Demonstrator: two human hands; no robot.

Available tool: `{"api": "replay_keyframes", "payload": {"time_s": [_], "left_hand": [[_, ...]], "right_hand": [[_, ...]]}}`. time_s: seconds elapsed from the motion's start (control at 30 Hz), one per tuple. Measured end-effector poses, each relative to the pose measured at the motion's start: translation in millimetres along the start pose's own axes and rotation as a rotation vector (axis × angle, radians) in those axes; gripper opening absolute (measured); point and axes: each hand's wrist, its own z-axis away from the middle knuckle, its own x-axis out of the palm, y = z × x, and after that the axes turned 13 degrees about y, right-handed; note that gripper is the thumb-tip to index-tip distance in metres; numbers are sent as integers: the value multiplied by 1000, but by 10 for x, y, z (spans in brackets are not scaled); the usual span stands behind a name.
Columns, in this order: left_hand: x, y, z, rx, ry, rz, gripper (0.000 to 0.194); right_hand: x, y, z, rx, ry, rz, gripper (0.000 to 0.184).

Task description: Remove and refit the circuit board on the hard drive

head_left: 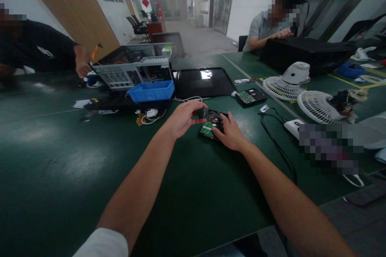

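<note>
A hard drive (212, 122) with a green circuit board lies on the dark green table (90, 160) in front of me. My right hand (229, 132) rests on its right side, fingers curled over the edge and holding it down. My left hand (184, 117) hovers over its left end, fingers pinched round a small dark thing (200, 112) that looks like a tool handle, too small to name.
An open computer case (132, 68) and a blue tray (151, 90) stand behind. A black side panel (204, 82) and a second hard drive (251, 96) lie at the back right. White fans (289, 82), a black cable (276, 140). A person sits at each side.
</note>
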Motion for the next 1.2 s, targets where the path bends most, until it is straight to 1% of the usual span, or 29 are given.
{"api": "replay_keyframes", "payload": {"time_s": [0.17, 0.3, 0.4, 0.5, 0.6, 0.83, 1.0, 1.2], "left_hand": [[13, 0, 3, -3, -5, -20, 18], [-7, -9, -22, 3, 55, -25, 18], [-22, -32, -44, 32, 65, -33, 17], [-29, -50, -60, 81, 45, -92, 20], [-27, -49, -66, 102, 61, -139, 22], [21, -14, -3, 38, 17, -79, 24], [76, -52, 13, -28, -14, 1, 23], [86, -63, 14, 2, 7, 13, 16]], "right_hand": [[-10, -11, 3, 3, -1, 0, 81], [-6, -9, 3, -5, -2, -2, 80], [-5, -10, 0, 3, -7, 7, 80], [-3, -11, -2, 5, -9, 13, 80], [5, -5, -3, -3, -3, 15, 79], [24, 19, -6, -7, 6, 3, 80], [-6, -13, -2, 1, 1, -3, 79], [-38, -47, 3, 3, -12, 1, 78]]}}
